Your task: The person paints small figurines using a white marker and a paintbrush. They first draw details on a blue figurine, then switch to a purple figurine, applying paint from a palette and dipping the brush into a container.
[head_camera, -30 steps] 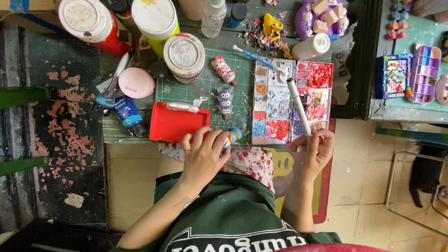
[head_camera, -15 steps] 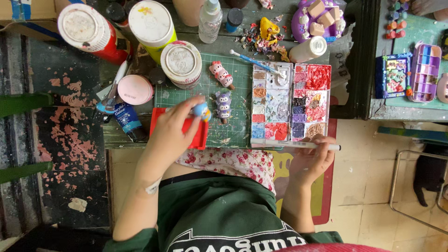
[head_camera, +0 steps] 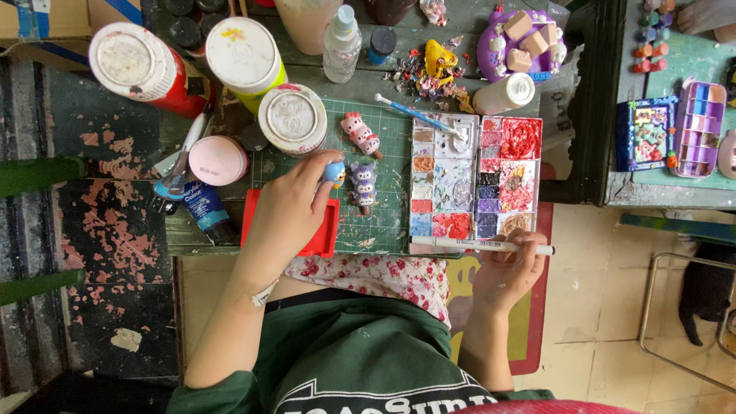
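Blue figure: a small blue figure sits pinched between the thumb and fingertips of the left hand, above the green mat.
Left fingers: closed tight on the blue figure; the rest of the hand curls over the red tray.
Right fingers: wrapped loosely round a white pen, which lies level along the near edge of the paint box.
Right hand: the right hand is at 3 o'clock from the left one, well apart, just off the table edge.
Purple figure: a purple owl-like figure lies on the mat just beside the blue one, at its 4 o'clock.
Pink figure: a pink figure lies at 1 o'clock from the blue one, near it.
Paint box: many small wells of red, purple, brown and grey paint; a blue-handled brush rests across its far corner.
Pink lid: a round pink lid lies at 9 o'clock from the left hand.
Tubs: three white-lidded tubs stand at 10 to 12 o'clock, the nearest one touching the mat's far corner.
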`<act>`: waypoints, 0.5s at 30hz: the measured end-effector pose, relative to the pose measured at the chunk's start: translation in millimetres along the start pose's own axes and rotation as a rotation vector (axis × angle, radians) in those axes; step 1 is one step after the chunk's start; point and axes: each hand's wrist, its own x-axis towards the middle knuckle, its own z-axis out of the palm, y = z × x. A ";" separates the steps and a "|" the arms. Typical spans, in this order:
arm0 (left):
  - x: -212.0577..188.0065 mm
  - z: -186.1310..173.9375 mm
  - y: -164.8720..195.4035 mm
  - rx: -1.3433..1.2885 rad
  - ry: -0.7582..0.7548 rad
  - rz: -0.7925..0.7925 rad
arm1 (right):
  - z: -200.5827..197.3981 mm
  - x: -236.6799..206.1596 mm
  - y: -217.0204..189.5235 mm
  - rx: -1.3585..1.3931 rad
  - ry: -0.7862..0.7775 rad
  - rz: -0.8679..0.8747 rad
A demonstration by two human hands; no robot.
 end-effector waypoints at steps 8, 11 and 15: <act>-4.3 2.0 -0.4 -0.278 0.020 -0.094 | 1.9 8.5 8.1 0.062 -0.075 0.055; -7.1 3.3 -2.6 -0.233 0.034 -0.087 | 12.6 17.3 4.3 -0.051 -0.219 0.125; -10.5 5.3 -9.4 -0.067 0.026 -0.027 | 50.5 19.3 -1.8 -0.271 -0.358 0.314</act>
